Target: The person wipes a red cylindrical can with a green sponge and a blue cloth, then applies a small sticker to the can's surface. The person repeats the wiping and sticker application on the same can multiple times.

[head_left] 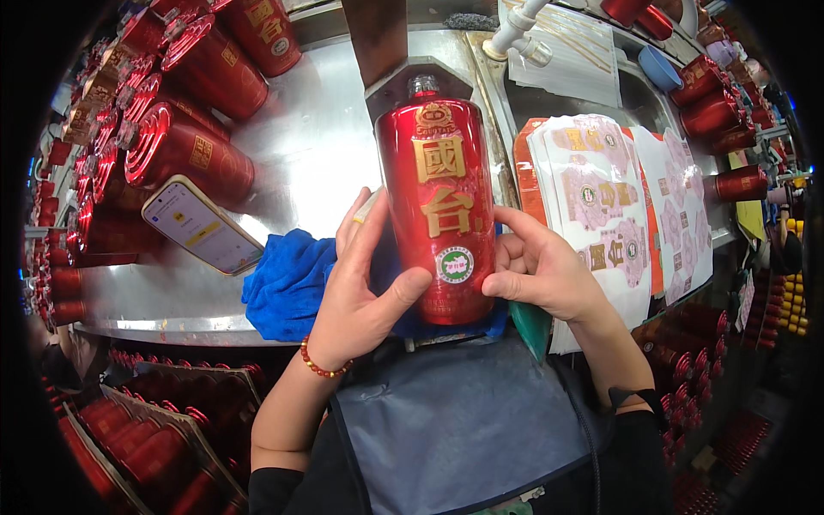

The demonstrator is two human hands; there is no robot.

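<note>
A glossy red bottle (433, 266) with raised gold characters and a round green-and-white sticker is between my two hands at the table's near edge. Its neck points away from me, toward a dark angular metal plate (459, 81). My left hand (365, 275) holds the left side, thumb toward the lower front, with a pale wrap on one finger. Against the lower right side, my right hand (545, 268) grips with thumb and curled fingers. Behind my left hand lies a crumpled blue cloth (287, 283).
Several red bottles (202, 154) crowd the metal table (318, 129) at left, beside a phone (202, 223). Printed transfer sheets (592, 197) lie at right on orange backing. A white pipe (519, 34) and blue bowl (659, 69) are farther back. Racks of red bottles (159, 438) stand below left.
</note>
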